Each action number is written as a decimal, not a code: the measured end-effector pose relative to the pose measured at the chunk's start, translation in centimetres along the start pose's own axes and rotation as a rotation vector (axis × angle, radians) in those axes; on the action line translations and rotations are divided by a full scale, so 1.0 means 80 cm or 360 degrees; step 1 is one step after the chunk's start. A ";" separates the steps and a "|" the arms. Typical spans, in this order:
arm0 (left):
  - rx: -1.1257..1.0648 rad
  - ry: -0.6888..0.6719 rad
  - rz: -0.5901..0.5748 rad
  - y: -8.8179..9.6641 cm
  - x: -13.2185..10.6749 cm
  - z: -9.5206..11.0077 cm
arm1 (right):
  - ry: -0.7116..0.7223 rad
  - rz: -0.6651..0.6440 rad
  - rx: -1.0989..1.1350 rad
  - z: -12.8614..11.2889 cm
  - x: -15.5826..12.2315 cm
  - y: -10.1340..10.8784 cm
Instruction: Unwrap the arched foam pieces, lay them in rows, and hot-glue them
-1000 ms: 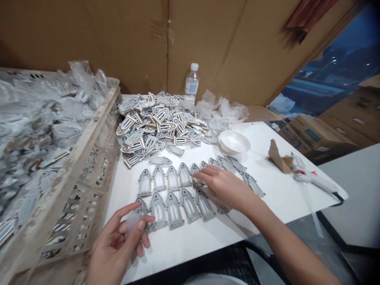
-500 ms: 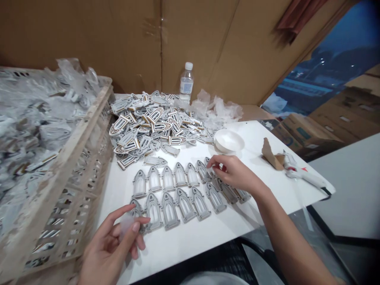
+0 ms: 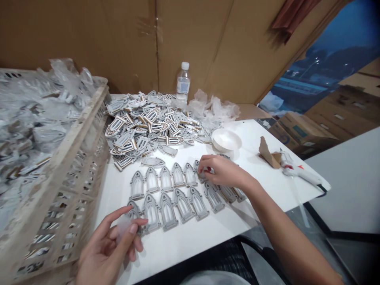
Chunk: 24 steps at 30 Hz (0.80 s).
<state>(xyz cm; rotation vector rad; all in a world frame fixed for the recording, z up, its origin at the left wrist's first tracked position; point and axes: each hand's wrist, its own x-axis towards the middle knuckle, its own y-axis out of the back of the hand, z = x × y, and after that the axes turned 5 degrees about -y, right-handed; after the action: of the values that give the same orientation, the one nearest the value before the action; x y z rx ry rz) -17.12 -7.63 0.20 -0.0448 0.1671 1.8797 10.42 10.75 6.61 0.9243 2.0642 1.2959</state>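
Observation:
My left hand (image 3: 108, 243), at the front left of the table, holds a thin translucent plastic piece (image 3: 123, 226) between curled fingers and thumb. Its index finger extends over a grey arched window-shaped frame (image 3: 134, 209) in the lower row. My right hand (image 3: 223, 171) is pinched over the right part of the upper row, at an arched frame (image 3: 197, 166) that it partly covers. Whatever sits between its fingertips is hidden. Two rows of such frames (image 3: 168, 211) lie face down on the white table (image 3: 190, 243), pale panels showing in several of them.
Behind the rows rises a heap of arched frames (image 3: 154, 126) beside a water bottle (image 3: 183, 85) and crumpled plastic film (image 3: 218, 107). A white bowl (image 3: 227, 141), torn cardboard (image 3: 268, 153) and a glue gun (image 3: 299, 172) are to the right. A full crate (image 3: 86, 130) borders the left.
My right hand has moved slightly left along the upper row, from the frame near its right end to the one beside it. My left hand keeps its grip on the plastic piece.

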 end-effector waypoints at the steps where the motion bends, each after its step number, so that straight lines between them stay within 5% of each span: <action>1: 0.0005 0.0006 0.0002 0.000 0.000 0.000 | 0.0008 0.0002 0.0002 0.000 0.000 0.000; 24: -0.0038 0.0056 0.0058 -0.002 0.002 0.003 | 0.0022 0.0109 0.0068 0.017 -0.002 -0.016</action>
<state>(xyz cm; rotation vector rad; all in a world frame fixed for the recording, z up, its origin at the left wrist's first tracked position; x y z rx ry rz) -16.98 -7.41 0.39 -0.0919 0.1704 1.9180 11.17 11.02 4.93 1.0158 2.0945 1.3011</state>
